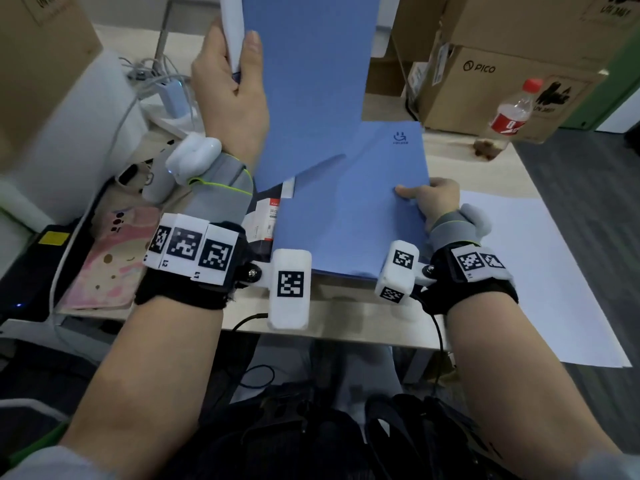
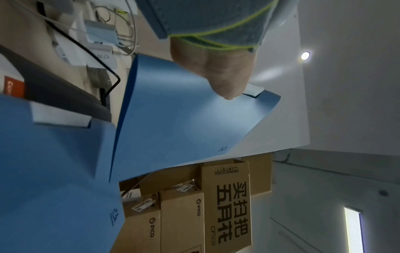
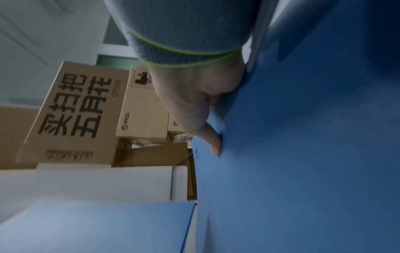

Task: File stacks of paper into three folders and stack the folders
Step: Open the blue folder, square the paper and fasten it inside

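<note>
My left hand (image 1: 242, 60) grips a blue folder (image 1: 304, 81) by its left edge and holds it raised and tilted above the table, thumb on the cover. White paper (image 1: 232, 29) shows along that edge. In the left wrist view the thumb (image 2: 227, 82) presses on this folder's cover (image 2: 184, 119). A second blue folder (image 1: 353, 209) lies flat on the table under the raised one. My right hand (image 1: 415, 195) pinches its right edge, thumb on top. The right wrist view shows that thumb (image 3: 214, 142) on the blue cover (image 3: 303, 154).
A large white sheet (image 1: 526, 278) lies on the table at the right. Cardboard boxes (image 1: 502, 81) and a red-labelled bottle (image 1: 512, 112) stand at the back right. A pink notebook (image 1: 104, 268), cables and a white device (image 1: 69, 133) crowd the left side.
</note>
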### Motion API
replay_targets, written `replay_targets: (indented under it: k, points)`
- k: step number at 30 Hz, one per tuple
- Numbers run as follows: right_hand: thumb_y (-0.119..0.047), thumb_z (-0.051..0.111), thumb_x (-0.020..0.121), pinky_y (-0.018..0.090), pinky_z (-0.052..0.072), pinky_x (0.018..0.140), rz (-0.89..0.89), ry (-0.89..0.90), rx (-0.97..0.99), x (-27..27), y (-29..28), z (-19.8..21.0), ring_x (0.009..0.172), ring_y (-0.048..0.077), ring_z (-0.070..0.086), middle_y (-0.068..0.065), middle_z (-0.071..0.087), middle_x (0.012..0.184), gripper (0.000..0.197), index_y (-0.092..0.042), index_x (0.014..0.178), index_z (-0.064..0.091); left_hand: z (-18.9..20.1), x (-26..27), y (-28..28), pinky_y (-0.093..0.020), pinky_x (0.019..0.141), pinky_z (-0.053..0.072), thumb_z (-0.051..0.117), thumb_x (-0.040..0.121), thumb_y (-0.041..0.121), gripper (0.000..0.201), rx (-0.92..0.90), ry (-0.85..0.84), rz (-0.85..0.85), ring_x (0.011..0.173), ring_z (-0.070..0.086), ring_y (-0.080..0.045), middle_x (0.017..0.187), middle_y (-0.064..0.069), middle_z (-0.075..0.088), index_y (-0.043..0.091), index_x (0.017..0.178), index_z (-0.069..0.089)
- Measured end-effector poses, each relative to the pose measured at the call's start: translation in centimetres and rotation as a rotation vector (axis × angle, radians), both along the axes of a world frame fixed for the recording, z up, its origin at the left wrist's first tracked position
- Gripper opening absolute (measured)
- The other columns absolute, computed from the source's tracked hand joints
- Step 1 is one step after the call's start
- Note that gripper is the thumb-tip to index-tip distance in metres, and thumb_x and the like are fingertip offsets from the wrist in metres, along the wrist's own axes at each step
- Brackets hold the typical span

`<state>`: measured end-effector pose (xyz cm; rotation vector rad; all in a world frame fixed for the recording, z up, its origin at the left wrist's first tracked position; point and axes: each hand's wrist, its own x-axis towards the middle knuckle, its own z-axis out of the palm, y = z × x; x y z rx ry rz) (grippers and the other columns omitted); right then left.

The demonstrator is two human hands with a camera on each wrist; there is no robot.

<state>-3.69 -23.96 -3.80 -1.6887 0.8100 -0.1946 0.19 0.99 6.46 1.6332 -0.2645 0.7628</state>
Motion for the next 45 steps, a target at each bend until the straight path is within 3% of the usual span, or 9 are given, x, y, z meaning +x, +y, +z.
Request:
replay_targets:
  k: [6,10,14,17,21,27,31,40,45]
  points:
    - [-0.02,0.066,0.082,0.03,0.043,0.1,-0.011,-0.06,-0.245,0.2,0.9,0.8,0.119,0.025,0.055,0.007,0.059,0.129,0.048,-0.009,0.128,0.056,-1.3,0.0,0.2,-0.02,0.06,0.031,0.044,0.092,0.017,0.015,-0.048,0.127,-0.156,0.069,0.035,-0.015,0.075,-0.006,0.042,0.024,0.078,0.042]
    - [-0.036,0.051,0.087,0.03,0.048,0.074,0.001,-0.332,-0.114,-0.3,1.8,2.6,0.082,0.02,0.063,0.007,0.067,0.095,0.025,-0.014,0.089,0.064,-2.6,-0.3,-0.6,-0.026,0.07,0.039,0.047,0.088,0.018,0.006,-0.128,0.226,-0.251,0.078,0.042,-0.016,0.083,-0.004,0.05,0.023,0.085,0.049]
    - [-0.045,0.064,0.076,0.025,0.044,0.052,-0.052,-0.342,-0.02,-0.6,1.6,3.2,0.066,0.017,0.056,0.001,0.063,0.076,0.024,-0.023,0.068,0.059,-4.8,0.1,-1.4,-0.045,0.088,0.05,0.052,0.082,0.026,0.02,-0.196,0.356,-0.257,0.088,0.055,-0.02,0.099,-0.01,0.061,0.014,0.098,0.056]
    - [-0.038,0.07,0.075,0.02,0.034,0.054,-0.081,-0.268,-0.038,-1.2,0.8,2.7,0.057,0.011,0.043,-0.008,0.047,0.059,0.03,-0.025,0.057,0.05,-6.4,0.1,-2.2,-0.047,0.082,0.05,0.053,0.077,0.032,0.022,-0.154,0.486,-0.267,0.084,0.052,-0.019,0.093,-0.008,0.058,0.016,0.091,0.057]
    - [-0.033,0.069,0.065,0.026,0.039,0.064,-0.079,-0.202,-0.04,-2.6,0.4,1.3,0.068,0.018,0.046,-0.001,0.054,0.069,0.022,-0.02,0.061,0.051,-9.2,0.1,-3.1,-0.053,0.081,0.051,0.049,0.074,0.041,0.036,-0.063,0.574,-0.284,0.079,0.057,-0.022,0.09,-0.007,0.061,0.013,0.093,0.058]
    - [-0.016,0.069,0.081,0.028,0.041,0.068,-0.099,-0.172,-0.031,-4.8,-0.1,-0.8,0.07,0.02,0.05,0.006,0.059,0.075,0.026,-0.018,0.062,0.052,-9.8,-1.0,-3.0,-0.029,0.064,0.033,0.049,0.083,0.019,0.013,0.256,0.668,-0.162,0.07,0.043,-0.027,0.067,-0.003,0.052,0.013,0.073,0.052]
    - [-0.012,0.068,0.082,0.028,0.043,0.068,-0.12,-0.143,-0.018,-6.0,0.1,-1.8,0.071,0.021,0.052,0.006,0.06,0.076,0.025,-0.018,0.062,0.053,-9.7,-1.5,-2.7,-0.027,0.062,0.026,0.048,0.09,0.011,0.029,0.502,0.629,-0.088,0.083,0.05,-0.046,0.075,-0.023,0.047,0.012,0.062,0.039]
    - [-0.009,0.067,0.083,0.029,0.043,0.068,-0.12,-0.153,0.028,-6.6,0.3,-1.9,0.063,0.019,0.051,0.01,0.06,0.082,0.025,-0.016,0.062,0.054,-9.0,-0.7,-1.1,-0.026,0.055,0.019,0.048,0.089,0.01,0.011,0.64,0.593,-0.146,0.071,0.037,-0.022,0.065,-0.01,0.041,0.009,0.081,0.055]
    - [-0.008,0.065,0.084,0.029,0.044,0.069,-0.093,-0.163,0.021,-6.3,0.3,-1.5,0.07,0.02,0.052,0.009,0.061,0.083,0.024,-0.017,0.064,0.055,-8.2,-0.5,-0.4,-0.026,0.062,0.039,0.048,0.084,0.014,0.012,0.614,0.58,-0.202,0.066,0.043,-0.021,0.072,-0.013,0.048,0.018,0.085,0.058]
